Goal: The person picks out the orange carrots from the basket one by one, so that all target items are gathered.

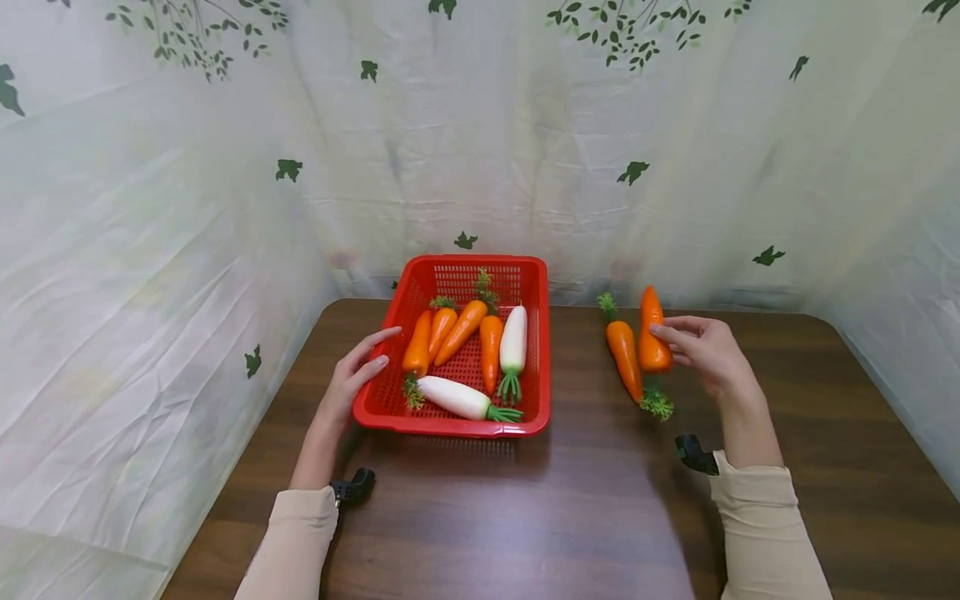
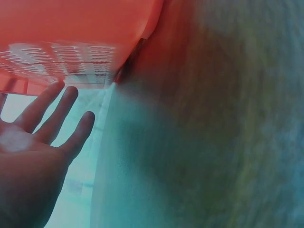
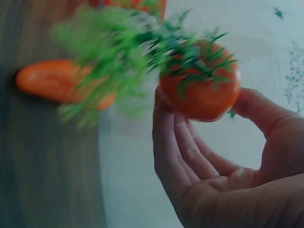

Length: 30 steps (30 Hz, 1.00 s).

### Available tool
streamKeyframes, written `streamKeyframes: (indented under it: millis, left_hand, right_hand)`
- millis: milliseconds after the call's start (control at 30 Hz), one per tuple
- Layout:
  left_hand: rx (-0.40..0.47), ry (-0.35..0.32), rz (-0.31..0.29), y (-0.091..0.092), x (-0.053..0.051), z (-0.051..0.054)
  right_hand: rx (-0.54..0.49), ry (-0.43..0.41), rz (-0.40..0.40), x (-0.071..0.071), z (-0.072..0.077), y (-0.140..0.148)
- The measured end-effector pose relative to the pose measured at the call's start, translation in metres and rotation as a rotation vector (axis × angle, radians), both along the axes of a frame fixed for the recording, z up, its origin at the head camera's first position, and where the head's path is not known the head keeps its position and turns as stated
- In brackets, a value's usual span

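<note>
My right hand pinches an orange carrot between thumb and fingers, its thick end and green leafy top toward the right wrist camera. Just left of it, a second carrot lies on the table. At the red basket's left rim rests my left hand, its fingers fairly straight and spread; in the left wrist view they reach along the basket's outer wall. Inside the basket lie several carrots and two white radishes, one upright in view, one across the front.
Everything stands on a brown wooden table with rounded far corners. A pale curtain with green leaf prints hangs behind the table and along its sides. Black wrist cameras sit at both cuffs.
</note>
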<state>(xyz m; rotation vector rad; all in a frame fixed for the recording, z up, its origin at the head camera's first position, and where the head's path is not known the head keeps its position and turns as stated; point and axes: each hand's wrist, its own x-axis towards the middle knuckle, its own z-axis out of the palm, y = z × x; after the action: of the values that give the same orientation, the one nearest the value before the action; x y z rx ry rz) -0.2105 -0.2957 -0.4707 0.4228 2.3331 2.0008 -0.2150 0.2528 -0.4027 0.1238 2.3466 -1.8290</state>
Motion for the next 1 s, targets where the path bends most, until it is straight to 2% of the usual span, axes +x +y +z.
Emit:
streamKeyframes:
  millis: [233, 667, 1000]
  left_hand:
    - [0.008, 0.0, 0.005, 0.0, 0.001, 0.001]
    - [0.021, -0.017, 0.001, 0.001, 0.0, 0.0]
    - [0.024, -0.02, 0.006, 0.001, 0.0, 0.0]
  right_hand:
    - [0.119, -0.033, -0.039, -0.006, -0.018, 0.007]
    - [0.208, -0.094, -0.05, -0.01, -0.044, 0.014]
    - [0.281, -0.076, -0.08, -0.01, -0.051, 0.012]
